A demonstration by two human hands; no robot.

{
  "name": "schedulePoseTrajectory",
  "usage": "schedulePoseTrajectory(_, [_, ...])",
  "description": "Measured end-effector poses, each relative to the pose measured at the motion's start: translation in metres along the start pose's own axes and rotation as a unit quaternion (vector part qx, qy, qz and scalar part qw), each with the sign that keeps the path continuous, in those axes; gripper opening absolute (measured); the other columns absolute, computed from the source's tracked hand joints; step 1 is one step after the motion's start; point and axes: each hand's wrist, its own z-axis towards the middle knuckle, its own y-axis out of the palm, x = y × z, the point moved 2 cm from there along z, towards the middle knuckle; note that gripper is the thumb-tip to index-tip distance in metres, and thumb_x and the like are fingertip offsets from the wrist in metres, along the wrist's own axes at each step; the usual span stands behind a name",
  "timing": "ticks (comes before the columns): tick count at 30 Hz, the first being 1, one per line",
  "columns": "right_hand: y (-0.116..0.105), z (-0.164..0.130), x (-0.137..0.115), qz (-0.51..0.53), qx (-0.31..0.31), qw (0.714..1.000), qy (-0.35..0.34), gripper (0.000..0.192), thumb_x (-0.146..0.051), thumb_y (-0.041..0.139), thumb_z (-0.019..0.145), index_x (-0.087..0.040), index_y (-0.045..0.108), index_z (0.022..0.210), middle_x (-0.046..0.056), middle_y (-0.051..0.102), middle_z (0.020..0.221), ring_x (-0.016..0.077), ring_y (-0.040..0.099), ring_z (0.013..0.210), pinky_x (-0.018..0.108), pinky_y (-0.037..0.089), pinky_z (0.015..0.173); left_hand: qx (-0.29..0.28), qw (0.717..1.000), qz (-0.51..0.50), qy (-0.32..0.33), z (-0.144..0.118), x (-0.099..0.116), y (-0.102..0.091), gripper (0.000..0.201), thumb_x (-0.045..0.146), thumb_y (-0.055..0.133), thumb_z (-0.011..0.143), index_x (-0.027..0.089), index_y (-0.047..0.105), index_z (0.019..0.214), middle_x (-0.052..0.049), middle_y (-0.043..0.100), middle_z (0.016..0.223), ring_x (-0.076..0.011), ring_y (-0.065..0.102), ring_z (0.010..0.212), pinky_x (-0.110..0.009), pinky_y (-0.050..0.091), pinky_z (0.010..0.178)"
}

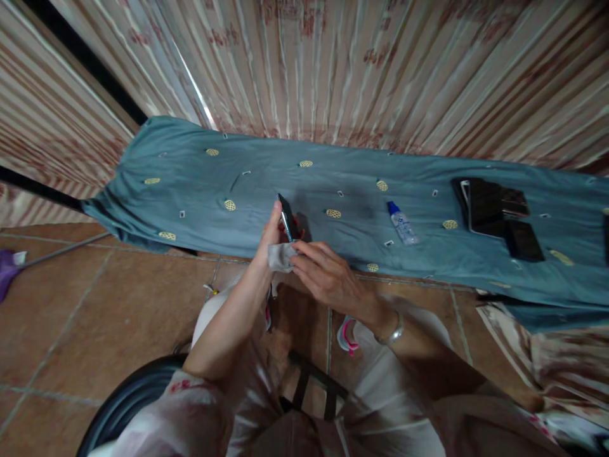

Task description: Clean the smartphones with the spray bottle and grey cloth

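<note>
A dark smartphone [286, 219] with a bluish metallic edge is tilted in the grip of my left hand [271, 236], held just above the cloth-covered table. My right hand [323, 271] pinches a light grey cloth [281, 258] against the phone's lower end. Part of the cloth hangs over my left wrist. To the right of the hands lies a clear bottle [403, 226] with a blue cap, on its side and apart from both hands. The left fingers behind the phone are mostly hidden.
Several dark phone-like devices [490, 209] lie stacked at the right on the teal tablecloth [266, 155] with pineapple prints. Pleated curtains [323, 76] hang behind the table. Below are a tiled floor [95, 304] and a black round stool [128, 400] at lower left.
</note>
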Motion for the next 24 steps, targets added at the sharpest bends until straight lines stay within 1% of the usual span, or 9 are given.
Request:
schedulePoseTrajectory(3, [0.001,-0.001,0.0,0.015,-0.008,1.0,0.008,0.025,-0.011,0.046,0.102,-0.017,0.069,0.11,0.013,0.067,0.123,0.0234,0.061,0.112,0.041,0.058,0.096,0.029,0.998,-0.005,-0.056,-0.003,0.0,0.002,0.054,0.074,0.064,0.081,0.021,0.062,0.071,-0.002,0.063,0.063,-0.0135,0.059,0.052,-0.027,0.049,0.049])
schedulePoseTrajectory(5, [0.0,0.0,0.002,0.014,-0.013,1.0,0.01,0.026,-0.01,0.044,0.103,-0.017,0.069,0.108,0.014,0.067,0.122,0.0236,0.061,0.111,0.041,0.058,0.096,0.024,0.998,0.005,-0.066,-0.006,-0.003,0.003,0.057,0.078,0.063,0.078,0.021,0.063,0.071,-0.003,0.062,0.063,-0.0147,0.058,0.053,-0.029,0.049,0.051])
schedulePoseTrajectory(7, [0.001,0.002,0.005,-0.002,-0.016,1.0,0.013,0.027,-0.01,0.043,0.102,-0.015,0.069,0.108,0.016,0.066,0.123,0.0248,0.06,0.112,0.043,0.058,0.096,0.016,0.998,0.021,-0.062,-0.009,-0.009,0.004,0.055,0.077,0.063,0.079,0.022,0.066,0.075,-0.004,0.062,0.065,-0.0173,0.06,0.058,-0.031,0.051,0.055])
schedulePoseTrajectory(11, [0.005,0.006,0.009,-0.041,-0.03,0.999,0.018,0.03,-0.007,0.043,0.1,-0.015,0.07,0.113,0.018,0.064,0.127,0.0272,0.059,0.113,0.047,0.055,0.101,0.018,0.997,0.047,-0.05,-0.018,-0.019,0.001,0.041,0.063,0.063,0.087,0.024,0.073,0.094,-0.004,0.065,0.073,-0.0207,0.068,0.072,-0.031,0.055,0.062])
schedulePoseTrajectory(14, [0.008,0.008,0.012,-0.052,-0.047,0.997,0.034,0.033,-0.007,0.044,0.098,-0.017,0.069,0.117,0.017,0.063,0.129,0.028,0.059,0.114,0.05,0.053,0.105,0.021,0.998,0.047,-0.032,-0.027,-0.018,0.0,0.037,0.056,0.067,0.086,0.024,0.074,0.103,-0.002,0.066,0.076,-0.0215,0.07,0.079,-0.031,0.057,0.067])
schedulePoseTrajectory(16, [0.009,0.009,0.013,-0.059,-0.054,0.996,0.041,0.033,-0.006,0.045,0.098,-0.017,0.069,0.117,0.017,0.063,0.13,0.0282,0.059,0.114,0.05,0.053,0.105,0.031,0.999,0.039,-0.005,-0.033,-0.013,0.0,0.03,0.051,0.072,0.083,0.025,0.074,0.099,-0.001,0.066,0.075,-0.0191,0.068,0.075,-0.029,0.056,0.066])
schedulePoseTrajectory(19, [0.009,0.01,0.014,-0.075,-0.056,0.995,0.042,0.032,-0.006,0.044,0.098,-0.016,0.069,0.115,0.018,0.062,0.131,0.0279,0.06,0.113,0.048,0.054,0.103,0.03,0.999,0.037,0.003,-0.037,-0.009,0.002,0.024,0.047,0.074,0.084,0.025,0.073,0.089,0.0,0.063,0.07,-0.0168,0.065,0.068,-0.027,0.054,0.062])
schedulePoseTrajectory(21, [0.009,0.01,0.015,-0.086,-0.056,0.994,0.039,0.031,-0.006,0.044,0.099,-0.015,0.069,0.113,0.019,0.062,0.131,0.0277,0.06,0.112,0.047,0.054,0.102,0.026,0.999,0.035,-0.007,-0.035,-0.01,0.004,0.027,0.05,0.072,0.085,0.024,0.07,0.082,0.001,0.06,0.065,-0.0162,0.062,0.064,-0.027,0.052,0.058])
schedulePoseTrajectory(24, [0.01,0.01,0.02,-0.086,-0.049,0.994,0.05,0.032,-0.007,0.043,0.1,-0.015,0.069,0.115,0.019,0.062,0.133,0.0276,0.06,0.113,0.048,0.054,0.101,-0.005,0.998,0.029,-0.047,-0.031,-0.016,0.009,0.041,0.062,0.067,0.085,0.023,0.064,0.074,0.0,0.057,0.061,-0.0172,0.061,0.063,-0.029,0.053,0.058])
